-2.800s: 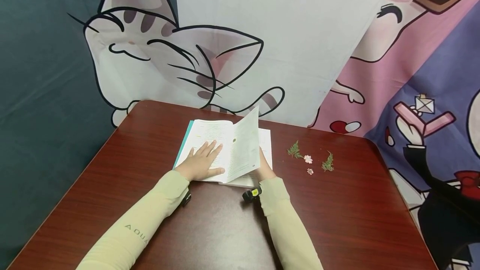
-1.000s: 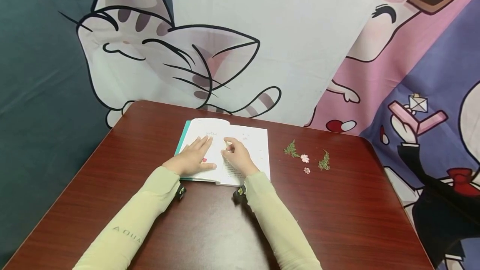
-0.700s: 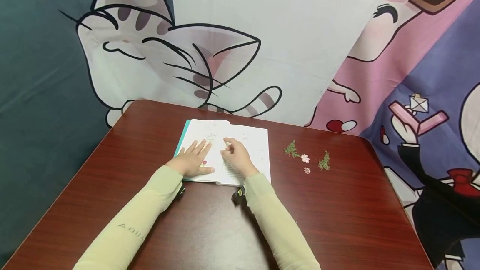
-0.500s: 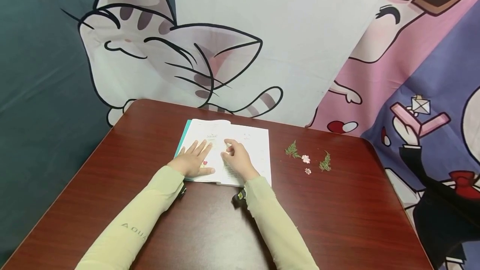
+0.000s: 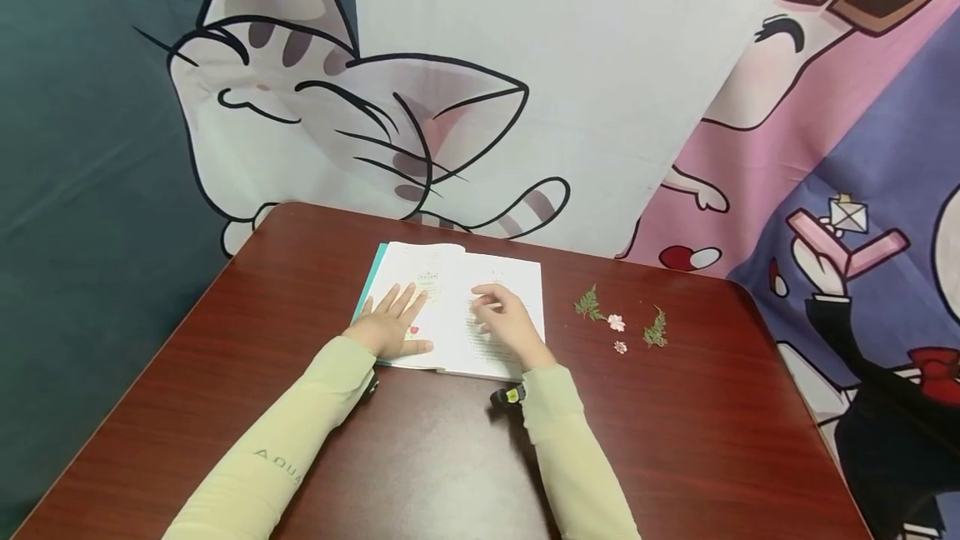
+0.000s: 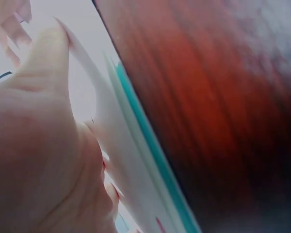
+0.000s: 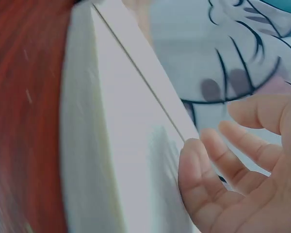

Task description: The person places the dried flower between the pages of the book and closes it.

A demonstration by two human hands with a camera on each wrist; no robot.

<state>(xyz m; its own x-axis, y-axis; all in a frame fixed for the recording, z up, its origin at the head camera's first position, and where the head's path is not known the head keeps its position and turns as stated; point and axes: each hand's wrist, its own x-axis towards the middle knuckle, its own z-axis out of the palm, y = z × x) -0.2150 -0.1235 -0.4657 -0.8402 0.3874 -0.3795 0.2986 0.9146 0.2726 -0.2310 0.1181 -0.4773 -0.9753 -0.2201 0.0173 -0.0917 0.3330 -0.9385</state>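
Note:
A thick book (image 5: 517,271) with a teal cover lies open on the table. My left hand (image 5: 382,332) rests flat on its left page, fingers spread, beside a small red printed spot. In the left wrist view, the left hand (image 6: 34,145) lies along the page near the teal cover edge (image 6: 150,131). Over the right page is my right hand (image 5: 517,332), fingers loosely bent. The right wrist view has the right hand (image 7: 252,199) with its fingers apart and nothing between them, above the book's page (image 7: 121,121).
Right of the book lie two fern sprigs (image 5: 588,304) and two small pink flowers (image 5: 616,322). The reddish-brown table (image 5: 420,465) reaches back to a cartoon-printed cloth (image 5: 630,65).
A page that stood raised 2.8 seconds ago now lies flat. My right hand has left the book's gutter and moved right. The left hand stays on the left page.

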